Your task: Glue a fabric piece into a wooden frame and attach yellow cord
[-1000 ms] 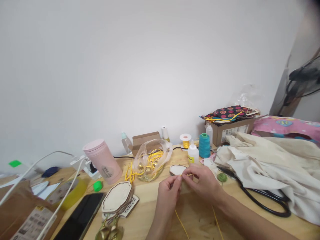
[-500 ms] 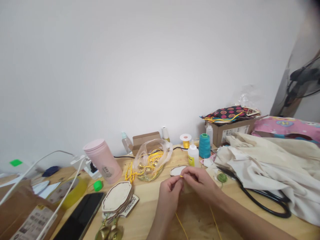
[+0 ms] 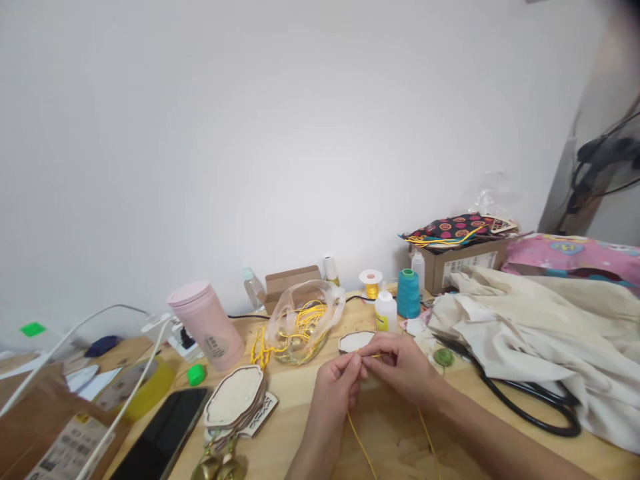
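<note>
My left hand (image 3: pixel 336 387) pinches a thin yellow cord (image 3: pixel 361 445) between thumb and forefinger. Fingertips nearly meeting it, my right hand (image 3: pixel 400 363) is closed on the same cord, a short piece of which shows between its fingers. Two strands hang down toward the table's front edge, one below each hand. Just behind the hands lies a pale scalloped wooden plaque (image 3: pixel 356 341), partly covered by my right hand. A white glue bottle (image 3: pixel 385 311) stands behind it, beside a teal thread cone (image 3: pixel 409 295).
Left of the hands are stacked plaques (image 3: pixel 235 397), brass bells (image 3: pixel 220 465), a phone (image 3: pixel 161 433) and a pink tumbler (image 3: pixel 206 325). A plastic bag (image 3: pixel 305 323) holds yellow cord. Black scissors (image 3: pixel 530 403) and cream cloth (image 3: pixel 540 320) lie to the right.
My left hand has shifted slightly left, and its fingers have closed up at the cord. More yellow cord now shows at my right fingertips.
</note>
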The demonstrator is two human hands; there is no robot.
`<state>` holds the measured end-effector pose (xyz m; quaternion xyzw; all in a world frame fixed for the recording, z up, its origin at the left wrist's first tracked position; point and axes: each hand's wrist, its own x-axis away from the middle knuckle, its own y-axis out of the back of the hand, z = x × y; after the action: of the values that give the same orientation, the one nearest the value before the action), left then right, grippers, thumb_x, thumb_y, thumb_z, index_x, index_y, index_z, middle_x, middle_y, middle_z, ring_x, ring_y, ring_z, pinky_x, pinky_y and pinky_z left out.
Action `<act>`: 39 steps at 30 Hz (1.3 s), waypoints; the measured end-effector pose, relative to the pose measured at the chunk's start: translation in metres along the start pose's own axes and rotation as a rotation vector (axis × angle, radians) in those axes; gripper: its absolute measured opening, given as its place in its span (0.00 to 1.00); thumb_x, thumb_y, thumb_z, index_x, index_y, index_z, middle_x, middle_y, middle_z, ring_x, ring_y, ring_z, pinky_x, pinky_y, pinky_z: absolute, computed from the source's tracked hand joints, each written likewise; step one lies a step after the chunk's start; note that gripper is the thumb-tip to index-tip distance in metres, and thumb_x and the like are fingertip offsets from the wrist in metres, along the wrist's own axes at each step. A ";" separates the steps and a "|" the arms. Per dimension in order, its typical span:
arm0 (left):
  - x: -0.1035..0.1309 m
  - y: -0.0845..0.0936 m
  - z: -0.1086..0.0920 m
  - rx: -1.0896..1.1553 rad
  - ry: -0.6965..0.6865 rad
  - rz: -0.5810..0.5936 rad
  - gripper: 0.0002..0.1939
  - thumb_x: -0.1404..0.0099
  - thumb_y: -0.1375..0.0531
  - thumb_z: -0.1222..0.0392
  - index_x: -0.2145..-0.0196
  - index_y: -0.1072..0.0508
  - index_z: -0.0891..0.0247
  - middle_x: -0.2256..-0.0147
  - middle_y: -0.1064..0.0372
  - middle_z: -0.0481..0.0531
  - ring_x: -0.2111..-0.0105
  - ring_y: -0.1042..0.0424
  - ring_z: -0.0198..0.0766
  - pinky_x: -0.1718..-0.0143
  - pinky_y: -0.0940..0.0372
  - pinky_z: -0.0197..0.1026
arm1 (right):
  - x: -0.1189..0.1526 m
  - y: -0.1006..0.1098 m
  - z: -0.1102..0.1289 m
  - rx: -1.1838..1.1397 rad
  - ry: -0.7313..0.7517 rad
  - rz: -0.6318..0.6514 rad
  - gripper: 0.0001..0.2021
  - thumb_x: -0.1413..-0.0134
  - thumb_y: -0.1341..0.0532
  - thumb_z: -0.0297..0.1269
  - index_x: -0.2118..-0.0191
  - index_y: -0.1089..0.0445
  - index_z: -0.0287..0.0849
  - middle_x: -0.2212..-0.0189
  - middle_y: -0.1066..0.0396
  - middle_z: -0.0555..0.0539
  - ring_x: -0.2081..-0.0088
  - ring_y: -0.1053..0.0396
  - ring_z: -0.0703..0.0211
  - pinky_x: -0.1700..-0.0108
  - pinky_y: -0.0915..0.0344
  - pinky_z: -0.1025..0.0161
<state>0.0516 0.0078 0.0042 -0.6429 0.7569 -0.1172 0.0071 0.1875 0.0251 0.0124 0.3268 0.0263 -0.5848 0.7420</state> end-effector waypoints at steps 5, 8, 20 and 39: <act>0.001 -0.001 -0.002 0.057 -0.009 -0.048 0.15 0.48 0.43 0.53 0.84 0.38 0.65 0.89 0.59 0.36 0.87 0.64 0.24 0.87 0.67 0.31 | 0.001 -0.003 0.004 -0.008 -0.104 -0.032 0.07 0.57 0.43 0.31 0.76 0.28 0.40 0.82 0.32 0.51 0.80 0.41 0.66 0.78 0.47 0.70; 0.002 -0.001 -0.004 0.105 -0.014 -0.048 0.14 0.47 0.44 0.54 0.83 0.37 0.65 0.88 0.57 0.37 0.87 0.64 0.23 0.87 0.68 0.30 | 0.001 -0.004 0.005 -0.017 -0.106 -0.020 0.08 0.57 0.44 0.30 0.77 0.28 0.40 0.81 0.30 0.50 0.78 0.38 0.65 0.78 0.45 0.70; 0.002 0.002 -0.002 0.279 0.073 -0.039 0.12 0.50 0.41 0.54 0.71 0.33 0.66 0.78 0.49 0.42 0.84 0.55 0.22 0.87 0.65 0.28 | 0.002 -0.006 0.004 0.058 -0.015 0.008 0.08 0.55 0.45 0.29 0.77 0.30 0.40 0.81 0.31 0.51 0.80 0.39 0.67 0.79 0.45 0.72; 0.006 -0.002 -0.008 -0.338 -0.210 -0.110 0.10 0.48 0.43 0.58 0.72 0.24 0.65 0.78 0.30 0.47 0.71 0.35 0.39 0.68 0.43 0.36 | -0.006 0.010 -0.007 0.566 0.437 -0.005 0.07 0.50 0.46 0.32 0.74 0.31 0.42 0.77 0.31 0.49 0.72 0.40 0.62 0.70 0.50 0.64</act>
<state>0.0508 0.0035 0.0135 -0.6839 0.7247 0.0790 -0.0283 0.1971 0.0352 0.0142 0.6368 0.0221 -0.4868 0.5976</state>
